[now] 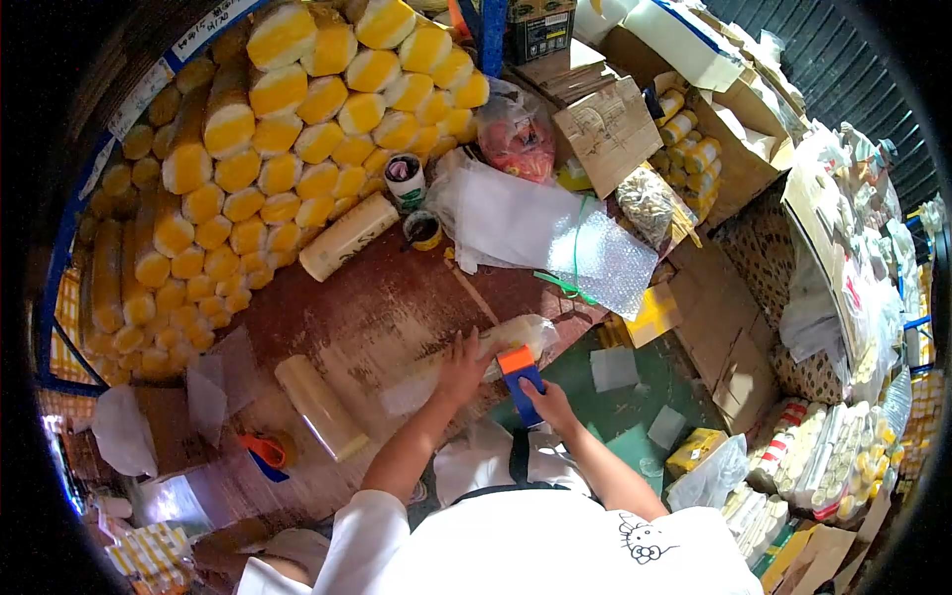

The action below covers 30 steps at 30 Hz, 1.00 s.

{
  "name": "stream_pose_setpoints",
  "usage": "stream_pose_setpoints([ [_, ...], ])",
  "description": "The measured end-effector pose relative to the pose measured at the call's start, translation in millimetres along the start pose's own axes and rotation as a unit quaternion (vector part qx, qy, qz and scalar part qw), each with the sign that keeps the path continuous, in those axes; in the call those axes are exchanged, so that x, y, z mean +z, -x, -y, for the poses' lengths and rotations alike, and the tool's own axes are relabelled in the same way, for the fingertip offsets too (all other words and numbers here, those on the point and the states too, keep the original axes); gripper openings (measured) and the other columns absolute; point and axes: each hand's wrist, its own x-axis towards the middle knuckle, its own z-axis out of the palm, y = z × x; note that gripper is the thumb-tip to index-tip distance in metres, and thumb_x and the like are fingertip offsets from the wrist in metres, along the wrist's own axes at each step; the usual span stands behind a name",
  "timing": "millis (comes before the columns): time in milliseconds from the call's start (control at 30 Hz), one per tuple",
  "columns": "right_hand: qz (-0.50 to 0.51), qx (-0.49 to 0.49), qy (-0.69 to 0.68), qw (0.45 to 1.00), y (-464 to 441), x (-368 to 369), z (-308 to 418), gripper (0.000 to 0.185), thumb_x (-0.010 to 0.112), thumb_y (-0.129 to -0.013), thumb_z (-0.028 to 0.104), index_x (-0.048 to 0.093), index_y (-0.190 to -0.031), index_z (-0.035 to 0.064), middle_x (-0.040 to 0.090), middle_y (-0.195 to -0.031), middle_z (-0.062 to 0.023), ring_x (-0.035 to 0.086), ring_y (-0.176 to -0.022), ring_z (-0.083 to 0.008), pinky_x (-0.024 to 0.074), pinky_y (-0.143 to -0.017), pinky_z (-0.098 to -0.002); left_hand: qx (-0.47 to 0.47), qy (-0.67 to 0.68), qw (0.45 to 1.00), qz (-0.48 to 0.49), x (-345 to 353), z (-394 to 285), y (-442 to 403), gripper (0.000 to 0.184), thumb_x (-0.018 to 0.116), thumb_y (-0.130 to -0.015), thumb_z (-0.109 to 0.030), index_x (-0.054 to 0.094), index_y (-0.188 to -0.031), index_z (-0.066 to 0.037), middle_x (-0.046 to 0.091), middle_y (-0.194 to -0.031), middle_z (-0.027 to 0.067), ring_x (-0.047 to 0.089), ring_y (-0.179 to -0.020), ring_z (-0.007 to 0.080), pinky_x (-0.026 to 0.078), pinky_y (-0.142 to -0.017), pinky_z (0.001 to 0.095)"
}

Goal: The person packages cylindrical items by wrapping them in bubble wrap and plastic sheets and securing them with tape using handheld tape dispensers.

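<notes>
My right hand grips a flat blue tool with an orange block-shaped end; its exact kind is unclear. My left hand lies with fingers stretched over a pale bundle in clear plastic at the table's near edge. The orange end of the tool is close to that bundle, and I cannot tell whether they touch. Left of my arms, a long plastic-wrapped roll lies on the worn red tabletop. Beside it sits an orange and blue tape dispenser.
Yellow-ended rolls are stacked at the back left. Another wrapped roll, a cup and bubble wrap lie along the table's far side. Cardboard and packed bundles crowd the right over a green floor.
</notes>
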Motion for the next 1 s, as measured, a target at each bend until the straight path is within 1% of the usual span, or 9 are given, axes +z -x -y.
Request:
stream_pose_setpoints([
  [167,0.013,-0.007,-0.057,0.998,5,2,4,0.039,0.055,-0.083,0.037,0.056,-0.089,-0.0011,0.06,-0.07,-0.0068,0.059,-0.06,-0.0135,0.046,-0.053,-0.0242,-0.019,-0.004,0.996,-0.089,13,2,10,0.096,0.07,-0.061,-0.042,0.013,-0.137,-0.025,0.015,-0.137,0.0211,0.028,-0.12,0.0419,0.031,-0.093,0.0507],
  [300,-0.007,0.021,-0.025,0.999,-7,7,14,0.04,0.057,-0.081,0.038,0.056,-0.088,-0.0012,0.06,-0.071,-0.0074,0.059,-0.057,-0.0146,0.0464,-0.051,-0.0258,-0.03,0.002,0.999,-0.02,11,12,5,0.097,0.07,-0.06,-0.044,0.015,-0.136,-0.02,0.028,-0.131,0.0212,0.034,-0.116,0.0399,0.034,-0.09,0.0498],
  [367,-0.004,-0.051,-0.022,0.998,-21,12,28,0.041,0.059,-0.079,0.04,0.056,-0.088,-0.0004,0.06,-0.072,-0.0078,0.059,-0.055,-0.0162,0.047,-0.05,-0.0268,-0.02,0.002,1.0,-0.017,6,25,-2,0.096,0.069,-0.061,-0.043,0.015,-0.136,-0.017,0.032,-0.128,0.0216,0.039,-0.113,0.0388,0.036,-0.089,0.0484],
  [433,-0.005,-0.048,-0.013,0.999,-28,13,53,0.041,0.06,-0.078,0.04,0.056,-0.087,-0.0002,0.059,-0.072,-0.0079,0.058,-0.053,-0.0166,0.0469,-0.049,-0.027,-0.012,0.204,0.979,-0.013,-2,37,-13,0.096,0.068,-0.061,-0.04,0.015,-0.136,-0.013,0.039,-0.122,0.0222,0.048,-0.102,0.0373,0.041,-0.085,0.044],
  [533,-0.011,-0.05,-0.006,0.999,-47,14,51,0.042,0.061,-0.077,0.04,0.056,-0.087,-0.0006,0.059,-0.07,-0.0073,0.058,-0.052,-0.0166,0.0465,-0.046,-0.0277,-0.01,0.184,0.983,-0.027,-4,47,-21,0.096,0.068,-0.06,-0.039,0.015,-0.136,-0.013,0.043,-0.116,0.0229,0.051,-0.097,0.0366,0.044,-0.082,0.0409],
  [600,-0.044,-0.053,0.097,0.993,-45,8,50,0.043,0.062,-0.076,0.041,0.056,-0.083,-0.001,0.058,-0.064,-0.0078,0.058,-0.051,-0.0162,0.0463,-0.046,-0.0279,-0.014,0.193,0.981,-0.002,-10,51,-24,0.096,0.069,-0.06,-0.04,0.016,-0.135,-0.013,0.044,-0.116,0.0229,0.051,-0.097,0.0368,0.044,-0.082,0.0416],
  [800,-0.079,0.117,0.251,0.958,68,-23,21,0.047,0.059,-0.076,0.043,0.062,-0.08,-0.0037,0.06,-0.064,-0.0084,0.057,-0.059,-0.0134,0.0443,-0.054,-0.0293,-0.008,0.246,0.968,0.042,1,70,-38,0.097,0.069,-0.058,-0.044,0.018,-0.135,-0.013,0.048,-0.112,0.0234,0.051,-0.097,0.038,0.043,-0.082,0.0427],
  [867,-0.115,0.09,0.243,0.959,60,-22,-14,0.048,0.06,-0.075,0.044,0.062,-0.08,-0.0034,0.06,-0.064,-0.0094,0.057,-0.059,-0.0139,0.0445,-0.054,-0.0288,-0.002,0.288,0.956,0.063,3,72,-41,0.098,0.069,-0.058,-0.046,0.018,-0.135,-0.013,0.049,-0.11,0.0233,0.052,-0.096,0.0378,0.044,-0.082,0.0426],
  [1000,-0.11,0.05,0.179,0.976,47,-9,-21,0.05,0.061,-0.074,0.046,0.062,-0.078,-0.0033,0.061,-0.065,-0.0117,0.06,-0.06,-0.0175,0.0453,-0.055,-0.03,-0.003,0.211,0.974,0.079,-23,72,-43,0.097,0.068,-0.057,-0.045,0.019,-0.134,-0.012,0.052,-0.108,0.0221,0.053,-0.095,0.036,0.044,-0.08,0.0425],
])
